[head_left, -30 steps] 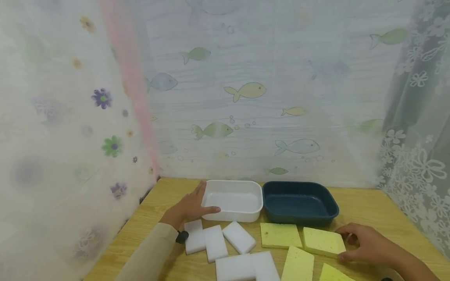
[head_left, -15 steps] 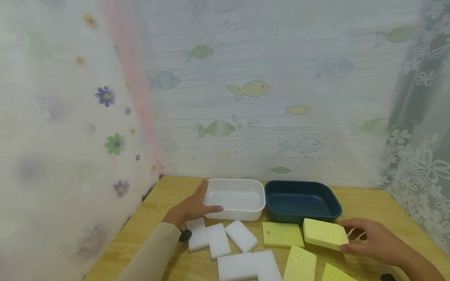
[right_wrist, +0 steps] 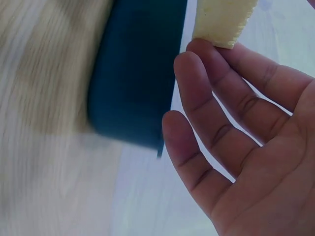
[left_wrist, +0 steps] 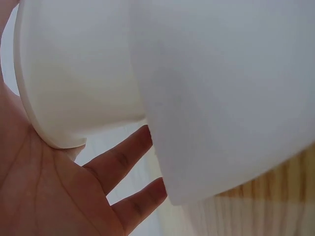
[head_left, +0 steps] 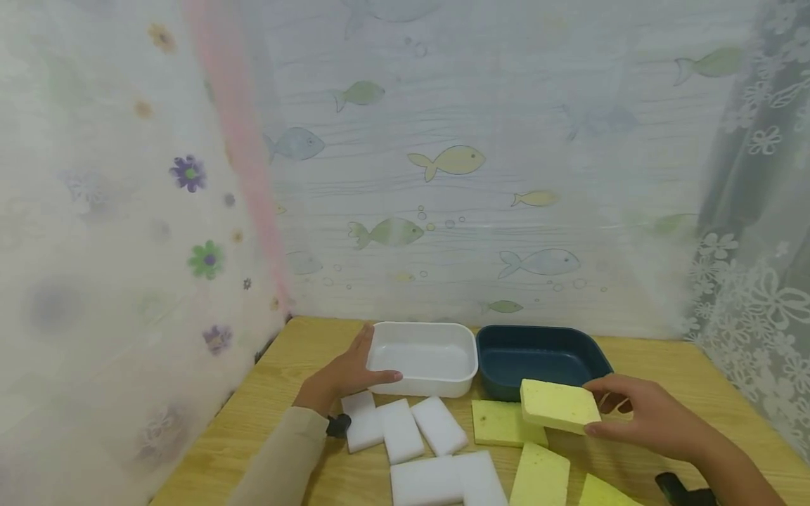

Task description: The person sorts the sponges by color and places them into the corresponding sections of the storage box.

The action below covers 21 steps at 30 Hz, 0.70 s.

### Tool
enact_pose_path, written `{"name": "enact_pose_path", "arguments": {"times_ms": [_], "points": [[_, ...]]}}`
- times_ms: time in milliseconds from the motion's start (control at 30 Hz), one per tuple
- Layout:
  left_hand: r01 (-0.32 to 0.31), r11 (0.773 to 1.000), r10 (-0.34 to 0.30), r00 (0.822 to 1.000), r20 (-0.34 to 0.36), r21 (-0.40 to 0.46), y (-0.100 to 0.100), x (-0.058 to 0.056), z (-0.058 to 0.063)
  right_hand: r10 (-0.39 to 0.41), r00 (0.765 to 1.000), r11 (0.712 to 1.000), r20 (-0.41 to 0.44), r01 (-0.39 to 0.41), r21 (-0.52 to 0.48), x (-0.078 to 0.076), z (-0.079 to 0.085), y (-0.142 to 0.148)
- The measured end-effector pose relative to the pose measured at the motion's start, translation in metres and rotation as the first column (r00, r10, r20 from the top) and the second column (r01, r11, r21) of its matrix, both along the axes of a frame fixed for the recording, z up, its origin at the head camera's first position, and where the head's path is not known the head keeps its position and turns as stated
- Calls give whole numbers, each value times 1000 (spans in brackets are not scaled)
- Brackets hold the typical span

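My left hand [head_left: 335, 376] is spread against the left end of the white rectangular container [head_left: 420, 385], its thumb straight along the front rim. In the left wrist view its straight fingers [left_wrist: 123, 160] reach past the container's wall [left_wrist: 78, 64], and a white sponge [left_wrist: 226, 108] fills the foreground. My right hand [head_left: 652, 414] pinches a yellow sponge [head_left: 560, 404] by its right end, raised before the dark blue container [head_left: 538, 358]. In the right wrist view the sponge's corner [right_wrist: 221, 22] sits at the fingertips, beside the blue wall [right_wrist: 133, 73].
Several white sponges [head_left: 427, 478] lie on the wooden table [head_left: 253, 429] before the white container. Other yellow sponges [head_left: 538, 478] lie at front right, one [head_left: 496, 422] partly behind the held one. A fish-printed curtain [head_left: 443, 211] hangs behind the table.
My right hand has lifted the yellow sponge off the table and carried it left toward the blue container's front. My left hand stays at the white container; nearby white sponges have shifted slightly right.
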State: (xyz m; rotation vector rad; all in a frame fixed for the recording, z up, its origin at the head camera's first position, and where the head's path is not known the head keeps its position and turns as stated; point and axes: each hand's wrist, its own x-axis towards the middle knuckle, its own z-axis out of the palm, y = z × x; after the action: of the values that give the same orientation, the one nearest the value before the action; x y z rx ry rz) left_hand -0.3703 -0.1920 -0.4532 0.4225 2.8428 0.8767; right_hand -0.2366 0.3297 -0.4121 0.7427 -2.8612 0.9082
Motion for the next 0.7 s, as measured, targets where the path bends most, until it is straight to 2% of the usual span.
{"name": "enact_pose_path", "arguments": {"times_ms": [233, 400, 533, 700], "points": [[-3, 1000, 4, 1000, -13, 17, 2, -2, -2, 33, 999, 999, -39, -33, -14, -12, 5, -23], [16, 997, -15, 1000, -12, 75, 0, 1, -3, 54, 998, 998, -34, -55, -25, -19, 5, -35], [18, 994, -16, 1000, -16, 106, -6, 5, 3, 41, 998, 999, -49, -41, -7, -26, 5, -43], [24, 989, -23, 1000, -6, 143, -11, -1, 2, 14, 994, 1000, -107, -14, 0, -38, 4, -54]]}}
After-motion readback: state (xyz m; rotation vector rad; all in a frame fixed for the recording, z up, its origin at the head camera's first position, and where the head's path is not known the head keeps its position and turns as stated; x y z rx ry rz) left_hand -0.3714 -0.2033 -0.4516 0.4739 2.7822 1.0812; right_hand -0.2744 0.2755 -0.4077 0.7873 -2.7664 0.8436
